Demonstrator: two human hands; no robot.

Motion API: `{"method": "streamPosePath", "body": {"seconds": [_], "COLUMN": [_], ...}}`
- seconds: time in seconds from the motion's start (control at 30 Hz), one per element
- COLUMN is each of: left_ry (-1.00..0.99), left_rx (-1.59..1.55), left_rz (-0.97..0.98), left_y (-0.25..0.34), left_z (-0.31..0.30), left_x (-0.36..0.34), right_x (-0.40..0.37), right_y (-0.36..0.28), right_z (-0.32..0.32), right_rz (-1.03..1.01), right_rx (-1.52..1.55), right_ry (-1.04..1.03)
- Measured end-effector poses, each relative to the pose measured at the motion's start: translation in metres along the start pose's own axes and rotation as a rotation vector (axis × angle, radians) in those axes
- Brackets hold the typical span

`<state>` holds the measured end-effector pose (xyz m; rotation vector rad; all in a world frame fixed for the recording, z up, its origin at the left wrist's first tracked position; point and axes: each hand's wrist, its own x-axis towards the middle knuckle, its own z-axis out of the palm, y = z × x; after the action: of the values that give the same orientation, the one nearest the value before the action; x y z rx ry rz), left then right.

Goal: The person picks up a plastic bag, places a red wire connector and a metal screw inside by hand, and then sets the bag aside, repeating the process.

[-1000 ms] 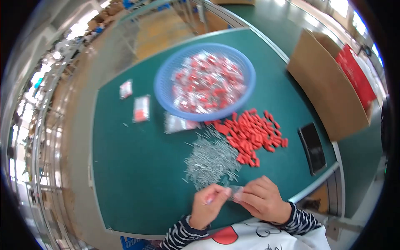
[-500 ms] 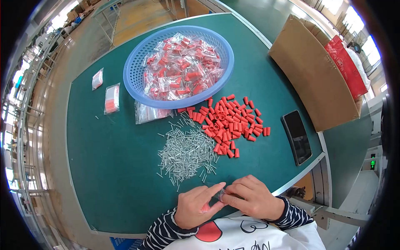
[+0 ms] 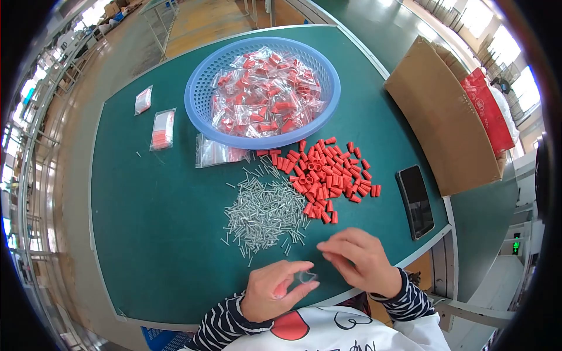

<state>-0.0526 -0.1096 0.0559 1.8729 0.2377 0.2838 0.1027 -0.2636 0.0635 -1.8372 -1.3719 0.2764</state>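
Note:
Between the thumb and forefinger of my left hand (image 3: pixel 270 291) is a small clear plastic bag (image 3: pixel 307 276), its mouth spread apart. Something pinkish shows in that palm, but I cannot make out what it is. My right hand (image 3: pixel 364 260) hovers just to the right of the bag, fingers stretched out and thumb apart, with nothing visible in it. Beyond both hands lies a heap of small silver screws or nails (image 3: pixel 263 213). Red tapered plastic caps (image 3: pixel 328 175) are piled beside it on the right.
A blue plastic basket (image 3: pixel 196 111) full of filled bags stands at the back. Flat bag stacks (image 3: pixel 163 130) lie left on the green table (image 3: pixel 158 234). On the right are a black phone (image 3: pixel 415 202) and a cardboard box (image 3: pixel 433 117) with a red bag inside.
My right hand has let go of the bag and moved up and right, away from it. The bag's mouth is now spread in my left hand. The view has shifted slightly.

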Motion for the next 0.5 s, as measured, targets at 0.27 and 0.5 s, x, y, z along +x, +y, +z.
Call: {"method": "streamPosePath", "body": {"seconds": [0.27,0.5], "left_ry": [-0.212,-0.25], "left_rx": [-0.02,-0.046], "left_rz": [0.185,0.191], "left_y": [-0.006,-0.005], "left_z": [0.013,0.012], "left_x": [-0.002,-0.001], "right_x": [0.025,0.041], "right_y": [0.004,0.002], "right_z": [0.045,0.045], "right_rz": [0.09,0.01], "right_rx": [-0.342,-0.505], "right_ry": [0.007,-0.158]}}
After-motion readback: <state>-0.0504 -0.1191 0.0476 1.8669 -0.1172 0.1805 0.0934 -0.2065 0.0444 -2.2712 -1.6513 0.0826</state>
